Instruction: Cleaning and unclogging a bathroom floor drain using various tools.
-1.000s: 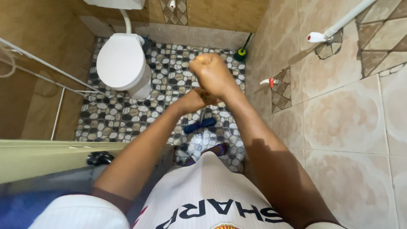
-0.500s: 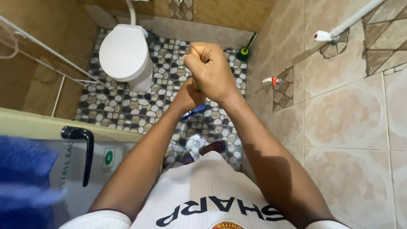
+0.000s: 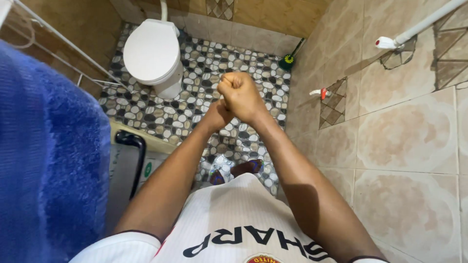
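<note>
Pebble floor (image 3: 146,114) of dark and pale stones fills the far middle of the room, bounded on the right by a tiled wall (image 3: 404,146) in beige. One blue towel (image 3: 44,156) hangs large at the near left and blocks sight of most of that side. One white toilet (image 3: 152,51), lid down, stands at the far left on the pebbles. One white pipe (image 3: 424,22) runs across the upper right wall. One door (image 3: 122,175) with a black handle (image 3: 136,160) shows just right of the towel, partly covered by the left forearm. One green-headed brush (image 3: 287,59) leans in the far corner where floor meets wall. One small tap (image 3: 319,92) with a red part sits low on the right wall.

Two hands are raised over the floor, touching, the right above the left. Right hand (image 3: 241,95) is a closed fist, fingers curled tight together; what it grips is hidden inside. Left hand (image 3: 217,114) lies directly beneath, mostly covered by the fist, so whether its fingers are curled or apart cannot be told. One foot (image 3: 246,168) shows near, below the arms.
</note>
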